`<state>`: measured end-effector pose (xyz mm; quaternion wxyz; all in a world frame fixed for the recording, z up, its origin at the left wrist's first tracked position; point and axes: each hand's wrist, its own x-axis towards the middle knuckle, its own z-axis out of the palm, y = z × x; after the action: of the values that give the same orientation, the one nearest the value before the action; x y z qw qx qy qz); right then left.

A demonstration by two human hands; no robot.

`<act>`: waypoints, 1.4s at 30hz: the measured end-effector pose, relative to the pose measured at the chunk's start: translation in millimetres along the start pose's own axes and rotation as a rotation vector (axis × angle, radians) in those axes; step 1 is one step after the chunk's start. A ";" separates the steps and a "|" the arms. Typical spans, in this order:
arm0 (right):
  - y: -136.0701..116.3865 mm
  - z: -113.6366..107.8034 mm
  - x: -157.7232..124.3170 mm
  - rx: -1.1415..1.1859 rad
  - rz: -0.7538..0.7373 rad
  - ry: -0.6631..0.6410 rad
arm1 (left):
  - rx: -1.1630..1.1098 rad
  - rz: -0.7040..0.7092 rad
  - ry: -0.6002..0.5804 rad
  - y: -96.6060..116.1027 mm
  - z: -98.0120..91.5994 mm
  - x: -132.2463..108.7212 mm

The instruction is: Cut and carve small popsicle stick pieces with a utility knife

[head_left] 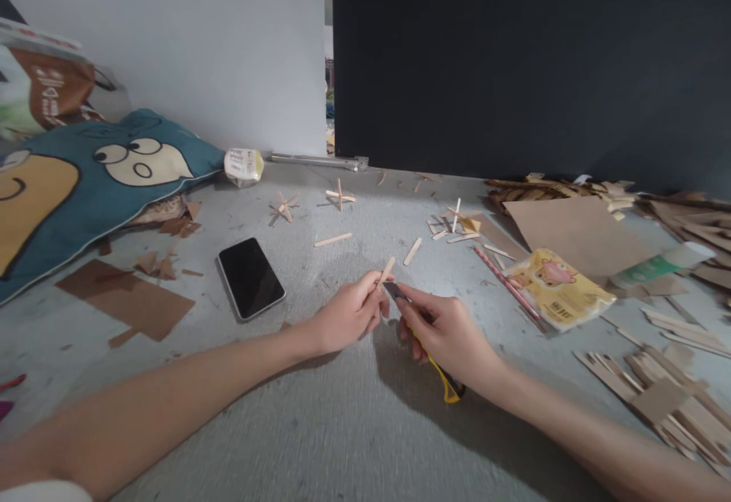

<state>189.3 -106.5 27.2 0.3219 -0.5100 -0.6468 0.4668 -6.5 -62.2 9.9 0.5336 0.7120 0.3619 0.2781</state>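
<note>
Pale flat wooden stick (387,266) pinched in the left hand (347,314), with a yellow-and-black utility knife (447,385) in the right hand (448,331)

The stick slants up from the left fingertips, above the middle of the grey, scuffed worktop (320,433). That hand's grip is closed on the stick's lower part. The right hand's grip is closed around the knife's handle, its dark blade aimed towards the left fingertips; whether blade and wood touch, I cannot tell.

Beyond the hands, two loose pale wooden sticks lie flat, one at left (333,240) and one at right (412,251). Farther back stand two star-like crossings of wooden sticks, one at left (284,207) and one near the centre (341,196).

Left of the hands rests a black-screened rectangular smartphone (251,279), and beyond it a flat brown cardboard rectangle (145,308). On the right, a pink-striped slim rod (505,283) lies beside a yellow cartoon-printed packet (557,292), with a green-and-white plastic tube (659,265) farther right.
</note>
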 end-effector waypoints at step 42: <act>-0.6 1.1 -0.3 -0.079 -0.041 0.012 | -0.072 0.092 0.086 -8.1 -0.2 2.7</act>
<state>188.2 -107.1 27.4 0.3148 -0.5115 -0.6732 0.4313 -6.9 -58.5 2.1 0.5297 0.6955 0.3412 0.3453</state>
